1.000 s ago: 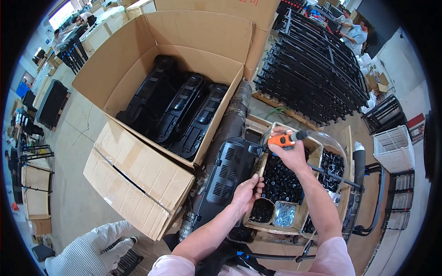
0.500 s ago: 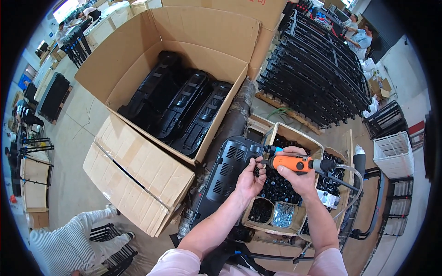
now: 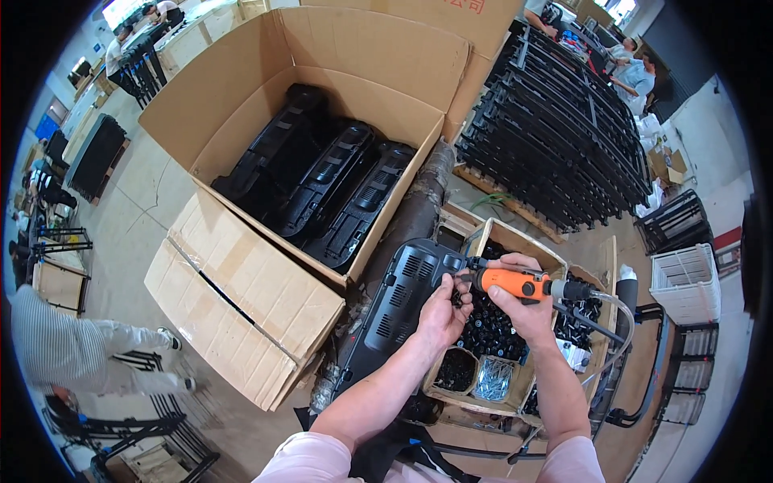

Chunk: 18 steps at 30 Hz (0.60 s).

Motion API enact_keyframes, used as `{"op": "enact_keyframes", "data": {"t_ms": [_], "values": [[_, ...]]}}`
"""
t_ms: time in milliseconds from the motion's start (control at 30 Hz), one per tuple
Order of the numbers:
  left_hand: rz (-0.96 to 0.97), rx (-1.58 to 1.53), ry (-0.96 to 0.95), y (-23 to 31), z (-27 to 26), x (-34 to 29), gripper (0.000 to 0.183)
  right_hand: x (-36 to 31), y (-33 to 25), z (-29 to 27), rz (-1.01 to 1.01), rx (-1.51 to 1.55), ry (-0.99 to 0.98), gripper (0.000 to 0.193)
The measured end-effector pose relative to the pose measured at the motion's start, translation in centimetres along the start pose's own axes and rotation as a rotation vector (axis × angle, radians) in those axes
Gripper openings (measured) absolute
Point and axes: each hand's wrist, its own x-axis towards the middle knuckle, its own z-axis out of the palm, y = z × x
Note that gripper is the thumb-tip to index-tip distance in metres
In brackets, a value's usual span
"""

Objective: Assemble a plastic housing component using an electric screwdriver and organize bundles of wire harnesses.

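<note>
My right hand (image 3: 525,310) is wrapped round an orange air-powered screwdriver (image 3: 507,282), held almost level with its tip to the left. A clear hose (image 3: 616,299) runs from its back end. Close to the tip, the fingers of my left hand (image 3: 444,312) are pinched together; what they hold is too small to make out. Just left of the hands lies a long black vented plastic cover (image 3: 394,310). Below the tool is a wooden parts box (image 3: 554,256) with many black plastic pieces (image 3: 498,332) and a small tub of silvery screws (image 3: 493,378).
A large open carton (image 3: 390,229) with black plastic housings stands at the far left, its flap (image 3: 250,314) folded toward me. Black metal frames (image 3: 555,129) are stacked at the far right, near a white crate (image 3: 684,282). A person in a striped top (image 3: 52,338) is at the left.
The view has shifted slightly. The person in the striped top has moved left, uncovering more black frames on the floor. My hands keep nearly the same position at the screwdriver.
</note>
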Motion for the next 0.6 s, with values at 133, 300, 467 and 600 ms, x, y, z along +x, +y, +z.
{"op": "enact_keyframes", "data": {"t_ms": [133,300,467,600], "values": [[0.016,0.228,0.026,-1.1,-0.2,-1.3,0.036,3.0,0.8,0.8,-0.06,-0.061,0.074,0.05],[-0.043,0.37,-0.041,-1.6,-1.5,-2.9,0.03,6.5,1.9,2.2,-0.06,-0.037,0.05,0.047],[0.0,0.483,0.05,-1.5,-2.8,-3.4,0.02,8.2,2.8,3.4,-0.032,-0.074,-0.003,0.046],[0.058,0.486,0.072,-1.0,-3.5,-3.6,0.02,8.9,4.1,4.0,-0.027,-0.113,-0.019,0.043]]}}
